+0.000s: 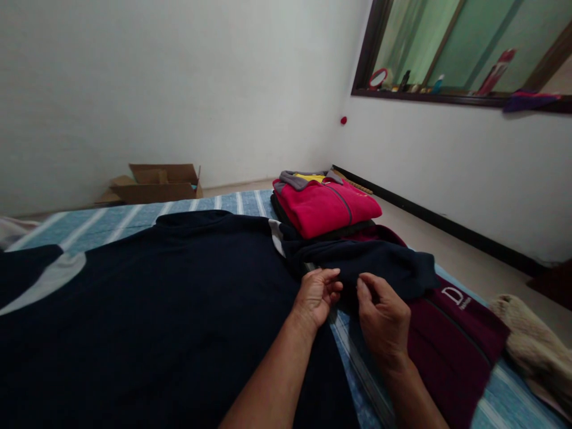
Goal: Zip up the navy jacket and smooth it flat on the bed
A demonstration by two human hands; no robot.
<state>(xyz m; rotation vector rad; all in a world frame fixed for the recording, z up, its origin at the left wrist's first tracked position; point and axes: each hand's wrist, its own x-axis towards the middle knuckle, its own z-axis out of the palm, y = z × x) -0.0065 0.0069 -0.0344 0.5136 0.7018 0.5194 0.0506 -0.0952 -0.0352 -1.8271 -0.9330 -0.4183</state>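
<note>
A large dark navy garment (170, 298) with a grey-white stripe lies spread flat over the blue striped bed (111, 220). Its right sleeve (379, 262) stretches out to the right. My left hand (315, 295) pinches the sleeve fabric near the garment's side, fingers closed on the cloth. Just to its right, my right hand (384, 319) grips the same sleeve. Under the sleeve lies a maroon garment (451, 333) with a white letter logo.
A folded red fleece jacket (324, 205) tops a small pile at the bed's far side. A beige cloth (531, 345) lies at the right edge. An open cardboard box (154, 182) stands on the floor by the wall. A window ledge (447, 95) holds several small items.
</note>
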